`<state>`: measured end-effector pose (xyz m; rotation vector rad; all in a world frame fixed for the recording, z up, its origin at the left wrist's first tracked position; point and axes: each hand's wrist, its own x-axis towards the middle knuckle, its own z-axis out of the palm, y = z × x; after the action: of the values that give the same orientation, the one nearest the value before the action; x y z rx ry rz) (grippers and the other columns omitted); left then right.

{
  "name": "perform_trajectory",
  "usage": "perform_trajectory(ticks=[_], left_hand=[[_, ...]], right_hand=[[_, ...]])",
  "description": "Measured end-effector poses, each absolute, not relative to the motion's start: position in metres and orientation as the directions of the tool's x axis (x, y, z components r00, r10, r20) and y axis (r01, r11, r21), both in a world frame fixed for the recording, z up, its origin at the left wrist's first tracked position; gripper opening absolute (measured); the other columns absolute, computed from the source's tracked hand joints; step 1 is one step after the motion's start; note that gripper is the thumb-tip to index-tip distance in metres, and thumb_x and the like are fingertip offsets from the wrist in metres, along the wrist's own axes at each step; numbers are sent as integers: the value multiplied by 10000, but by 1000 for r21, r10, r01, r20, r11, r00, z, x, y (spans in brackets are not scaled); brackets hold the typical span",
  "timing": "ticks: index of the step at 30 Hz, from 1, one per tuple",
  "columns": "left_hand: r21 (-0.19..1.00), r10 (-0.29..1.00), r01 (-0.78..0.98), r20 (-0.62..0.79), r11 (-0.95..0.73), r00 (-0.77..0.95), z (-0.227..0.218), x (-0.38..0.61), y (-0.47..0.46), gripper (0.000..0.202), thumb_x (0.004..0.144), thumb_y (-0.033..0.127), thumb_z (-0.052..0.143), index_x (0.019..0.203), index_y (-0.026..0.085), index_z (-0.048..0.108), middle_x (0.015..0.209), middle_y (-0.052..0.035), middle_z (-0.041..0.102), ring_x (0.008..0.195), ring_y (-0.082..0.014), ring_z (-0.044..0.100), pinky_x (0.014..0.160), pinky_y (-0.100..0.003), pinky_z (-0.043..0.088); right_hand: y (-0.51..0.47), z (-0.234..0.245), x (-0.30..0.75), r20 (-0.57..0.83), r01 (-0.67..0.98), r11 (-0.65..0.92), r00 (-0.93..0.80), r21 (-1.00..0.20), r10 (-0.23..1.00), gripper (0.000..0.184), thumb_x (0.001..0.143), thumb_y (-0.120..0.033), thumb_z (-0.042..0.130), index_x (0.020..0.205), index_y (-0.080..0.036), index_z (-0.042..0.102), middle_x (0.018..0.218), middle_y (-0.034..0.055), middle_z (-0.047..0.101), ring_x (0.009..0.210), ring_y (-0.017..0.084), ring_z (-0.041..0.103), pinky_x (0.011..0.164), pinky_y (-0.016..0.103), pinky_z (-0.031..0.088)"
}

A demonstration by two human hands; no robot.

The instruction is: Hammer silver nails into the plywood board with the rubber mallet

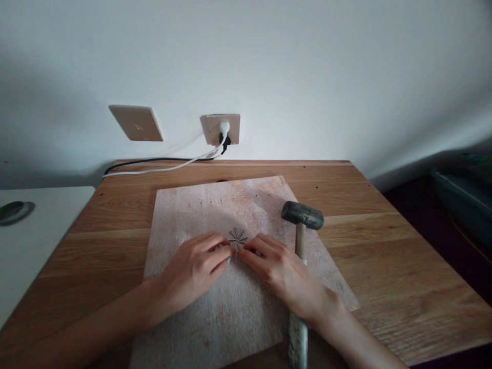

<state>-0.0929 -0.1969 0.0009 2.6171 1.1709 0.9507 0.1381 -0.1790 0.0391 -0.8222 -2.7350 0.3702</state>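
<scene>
Several thin metal nails (238,238) lie fanned out like a star on a pale, worn board (200,215). My left hand (194,269) rests on the board with its fingertips pinched at the lower left of the fan. My right hand (282,269) mirrors it from the right, fingertips together at the fan's lower edge. Whether either pinch holds a nail is hidden by the fingers. A hammer (302,225) with a dark head and a wooden handle lies on the board just right of my right hand, its handle passing under my wrist.
The board lies on a wooden table (384,256) against a white wall. A wall socket (220,128) holds a white and a black plug, with cables trailing left along the table's back edge. A blank wall plate (136,123) is left of it. A white surface (34,241) adjoins on the left.
</scene>
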Motion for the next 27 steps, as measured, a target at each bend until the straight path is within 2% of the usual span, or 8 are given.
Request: perform_trajectory(ticks=[27], left_hand=[[367, 692, 596, 492, -715, 528, 0, -95, -194, 174, 979, 42, 588, 989, 152, 723, 945, -43, 725, 813, -177, 708, 701, -299, 603]], right_hand=[[-179, 39, 137, 165, 516, 801, -800, -304, 577, 143, 973, -63, 741, 1102, -122, 728, 1010, 72, 720, 910, 227, 659, 764, 361, 603]])
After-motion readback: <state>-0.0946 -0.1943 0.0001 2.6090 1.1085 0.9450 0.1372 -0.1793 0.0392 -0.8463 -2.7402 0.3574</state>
